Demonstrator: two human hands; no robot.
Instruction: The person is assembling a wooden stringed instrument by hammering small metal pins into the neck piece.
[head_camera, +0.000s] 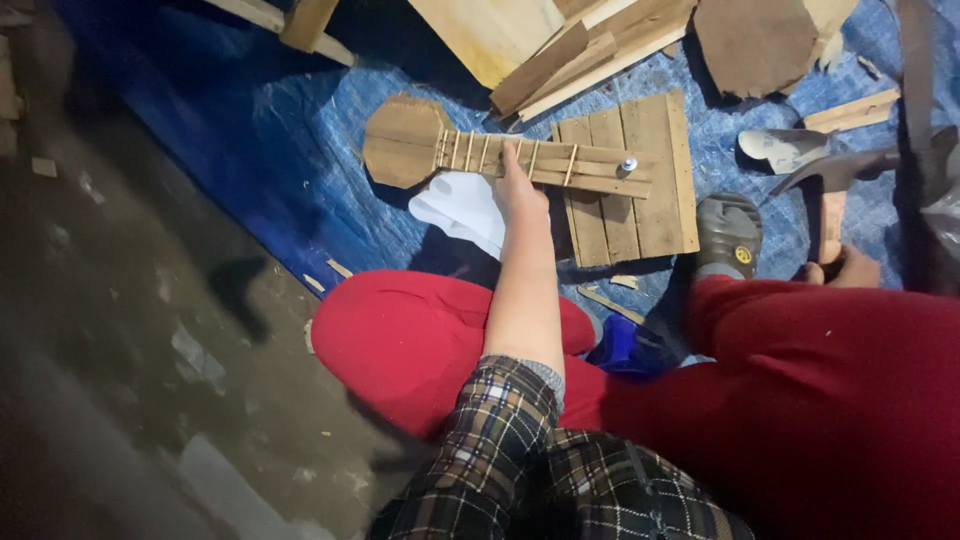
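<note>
Left grip (517, 185) presses slatted wooden piece (500, 155).

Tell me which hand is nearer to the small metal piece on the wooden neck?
The left hand. It rests on the wooden neck, a short way left of the small metal piece. The right hand grips a hammer off to the right.

Colours around the brown wooden guitar-shaped piece (500, 158)

Beneath it lies a bright blue tarp (300, 190); just below it a white cloth (462, 208); nearer the camera, red trousers (400, 340), a dark plaid sleeve (490, 440) and a grey shoe (728, 232) marked yellow.
</note>
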